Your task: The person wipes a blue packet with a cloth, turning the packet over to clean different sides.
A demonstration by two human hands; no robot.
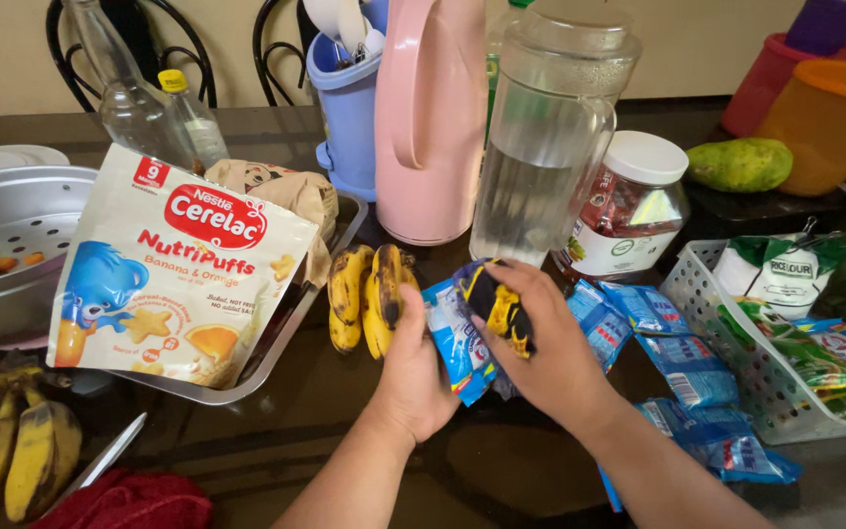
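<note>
Both hands clutch blue sachets beside bananas.

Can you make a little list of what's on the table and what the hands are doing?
Left hand: holds blue sachets
Right hand: grips a dark blue and yellow packet
Beside the hands: small bananas, spotted
More sachets: lying on the table, right of the hands
White basket: far right, packets inside
Behind: clear water jug, pink flask, jar with white lid
Left: snack pouch leaning on a metal tray
Table: dark, shiny
</note>
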